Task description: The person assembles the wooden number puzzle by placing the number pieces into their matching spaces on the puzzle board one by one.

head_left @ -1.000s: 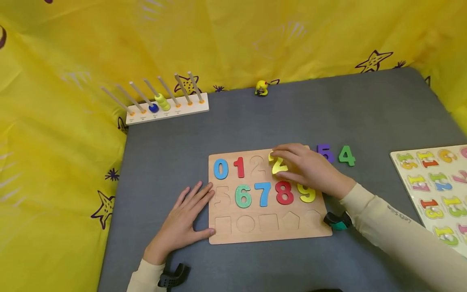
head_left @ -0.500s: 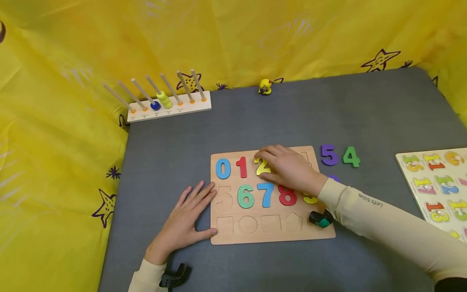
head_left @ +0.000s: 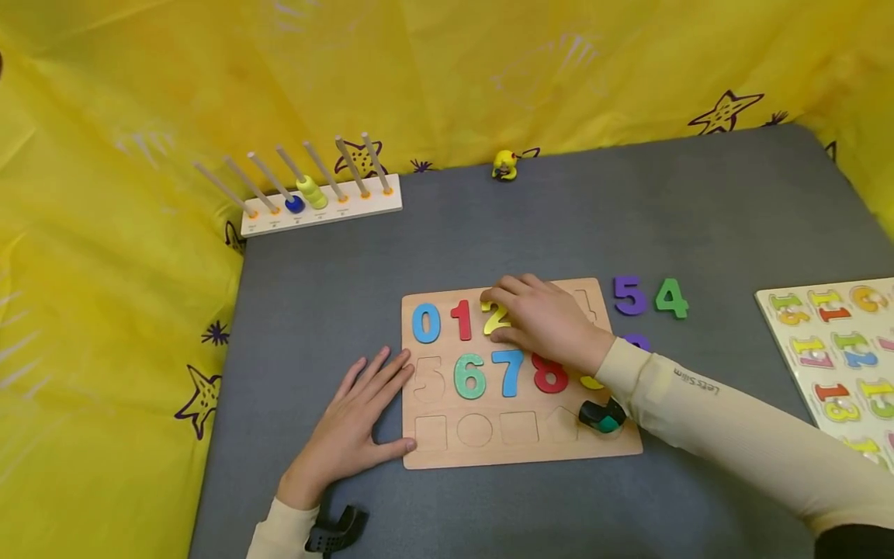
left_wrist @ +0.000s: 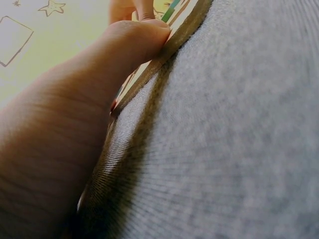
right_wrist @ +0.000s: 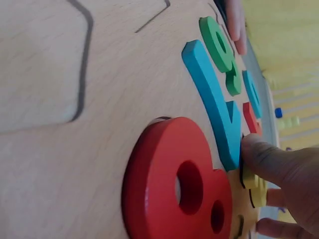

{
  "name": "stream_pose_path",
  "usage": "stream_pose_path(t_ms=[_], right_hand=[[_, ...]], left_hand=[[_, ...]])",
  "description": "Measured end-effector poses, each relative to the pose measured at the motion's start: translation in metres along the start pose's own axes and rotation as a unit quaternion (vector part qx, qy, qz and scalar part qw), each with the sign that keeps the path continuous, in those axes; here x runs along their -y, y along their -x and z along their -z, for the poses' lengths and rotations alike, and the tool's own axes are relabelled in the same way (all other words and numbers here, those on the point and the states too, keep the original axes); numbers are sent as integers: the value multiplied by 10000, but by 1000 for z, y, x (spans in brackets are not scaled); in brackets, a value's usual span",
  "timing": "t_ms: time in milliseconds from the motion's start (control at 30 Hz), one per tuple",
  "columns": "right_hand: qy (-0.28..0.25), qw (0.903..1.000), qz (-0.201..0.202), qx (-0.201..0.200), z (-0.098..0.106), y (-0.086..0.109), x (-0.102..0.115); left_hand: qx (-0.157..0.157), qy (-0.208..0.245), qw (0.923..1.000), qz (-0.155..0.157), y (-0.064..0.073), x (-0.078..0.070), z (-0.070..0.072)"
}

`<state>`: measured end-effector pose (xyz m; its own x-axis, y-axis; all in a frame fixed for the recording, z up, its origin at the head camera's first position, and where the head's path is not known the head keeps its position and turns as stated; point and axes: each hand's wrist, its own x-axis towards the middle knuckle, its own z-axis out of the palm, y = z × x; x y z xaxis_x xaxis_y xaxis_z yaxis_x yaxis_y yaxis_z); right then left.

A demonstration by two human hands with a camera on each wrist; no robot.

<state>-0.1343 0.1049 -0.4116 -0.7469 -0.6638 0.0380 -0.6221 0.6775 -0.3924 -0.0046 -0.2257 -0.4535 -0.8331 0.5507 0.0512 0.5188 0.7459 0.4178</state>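
A wooden number board (head_left: pixel 447 408) lies on the grey table. With thumb and fingers, my right hand (head_left: pixel 548 320) pinches the yellow number 2 (head_left: pixel 497 319) at its outline in the top row; the right wrist view shows the thumb beside the blue 7 (right_wrist: pixel 214 107). Whether the 2 sits fully down cannot be told. Blue 0 (head_left: pixel 426 323), red 1 (head_left: pixel 461 320), green 6 (head_left: pixel 470 376) and red 8 (head_left: pixel 549 374) lie on the board; the yellow 9 (head_left: pixel 590 383) is mostly hidden by the sleeve. Fingers straight, my left hand (head_left: pixel 349 435) rests against the board's left edge.
Right of the board lie a purple 5 (head_left: pixel 630 296), a green 4 (head_left: pixel 672 299) and a partly covered purple piece (head_left: pixel 639 341). A second number board (head_left: pixel 782 357) is at far right. A peg stand (head_left: pixel 377 203) and a small yellow figure (head_left: pixel 504 165) stand at the back.
My right hand has moved left with the yellow 2, from the right part of the top row to the 2 outline. The left hand has stayed at the board's edge.
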Motion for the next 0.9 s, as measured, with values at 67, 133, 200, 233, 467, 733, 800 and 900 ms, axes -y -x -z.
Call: stream_pose_path(t_ms=[67,133,200,233,467,733,800,900], right_hand=[[21,10000,23,20,0,-1,1],[55,10000,12,64,0,-3,1],[70,9999,-5,105,1,-3,2],[87,9999,-18,117,1,-3,2],[215,9997,-118,69,1,-1,3],[260,9996,-77,-4,0,-2,4],[259,9996,-77,41,1,-2,5],[327,9994,-97,111,2,-3,6]], left_hand=[[10,12,10000,25,1,0,0],[-12,22,10000,26,1,-1,-1],[-31,23,10000,29,2,-1,-1],[-50,20,10000,23,2,-1,-2],[-80,38,10000,-20,2,-1,-2],[-21,-48,10000,14,1,0,-1],[-1,-69,10000,20,1,0,-1],[37,-81,10000,39,0,0,-1]])
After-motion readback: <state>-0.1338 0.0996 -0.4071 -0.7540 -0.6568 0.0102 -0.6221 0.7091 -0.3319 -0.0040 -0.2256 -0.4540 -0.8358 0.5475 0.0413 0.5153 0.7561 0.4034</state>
